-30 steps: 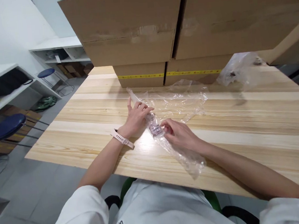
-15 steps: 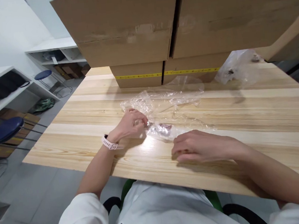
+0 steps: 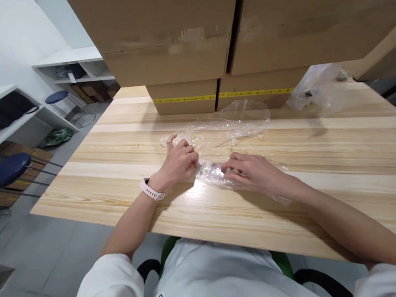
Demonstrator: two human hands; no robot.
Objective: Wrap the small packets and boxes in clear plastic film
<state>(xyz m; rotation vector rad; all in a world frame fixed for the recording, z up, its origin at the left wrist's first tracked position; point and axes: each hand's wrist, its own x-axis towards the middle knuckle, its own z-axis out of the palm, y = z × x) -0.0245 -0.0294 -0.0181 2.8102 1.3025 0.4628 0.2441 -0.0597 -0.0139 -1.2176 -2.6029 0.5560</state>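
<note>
Head view: a clear plastic bag (image 3: pixel 211 171) is pinned flat on the wooden table (image 3: pixel 342 153), near the front edge. The left hand (image 3: pixel 180 162) is curled, fingers pinched onto the bag's left end. The right hand (image 3: pixel 252 173) is laid on the bag, fingers extended, nothing gripped. More crumpled clear film (image 3: pixel 224 129) is seen just behind; stacked cardboard boxes (image 3: pixel 180 38) beyond.

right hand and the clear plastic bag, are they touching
Touching. The head view shows the right hand lying flat on the clear plastic bag on the wooden table, its fingers pressing the crinkled film, with no gap visible.
</note>
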